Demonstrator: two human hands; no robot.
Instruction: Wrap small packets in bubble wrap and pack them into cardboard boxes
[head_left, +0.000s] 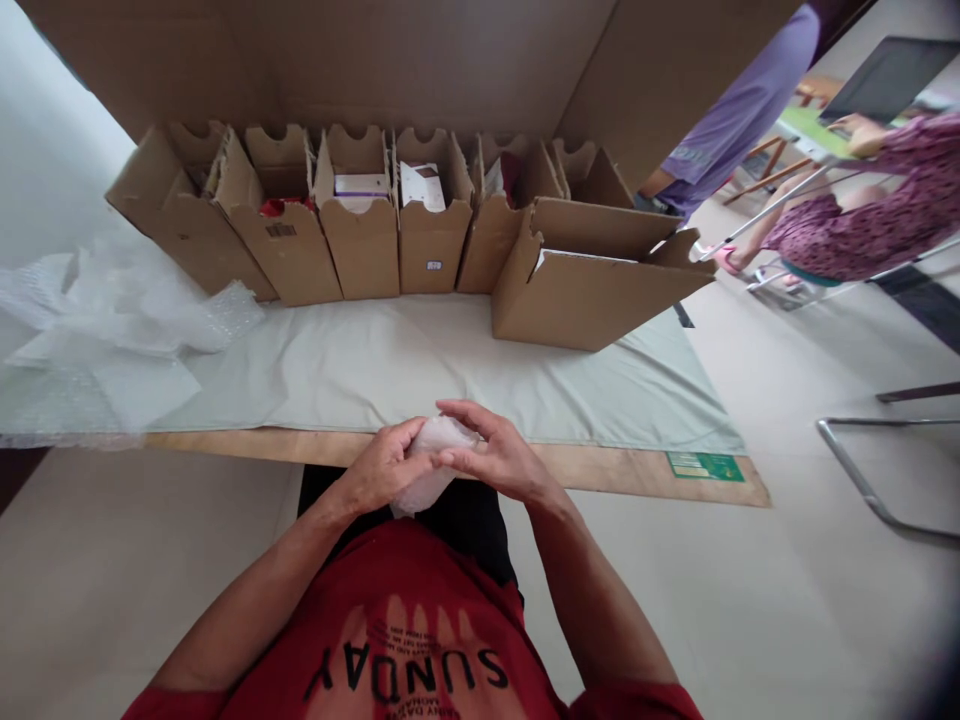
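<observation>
**Both hands closed on a small bubble-wrap bundle at the table edge**

Head view. Lower centre of the frame: the left hand (386, 465) and right hand (499, 460) meet over the near edge of the table (637, 472). Between them sits a bubble-wrap bundle (436, 438). The left hand cups it from below. The right hand's fingers are curled narrow across its top, thumb toward the left hand. What the wrap holds cannot be told.

Judged step: folding wrap round a small item, mid-fold, with a loose tail hanging under the hands. A further turn would call for a steady pinch on the top flap while the tail is tucked.

Middle of the frame: a pale cloth (375, 360) covers the table. Across the upper centre stands a row of cardboard boxes (367, 250), open-topped, some with packets inside. Right of it stands a larger box (585, 300), flaps open. Left side: loose bubble wrap (112, 330) in a heap. Upper right: two other people, a purple sleeve (742, 110) and a patterned garment (885, 220), well apart from the hands.
</observation>
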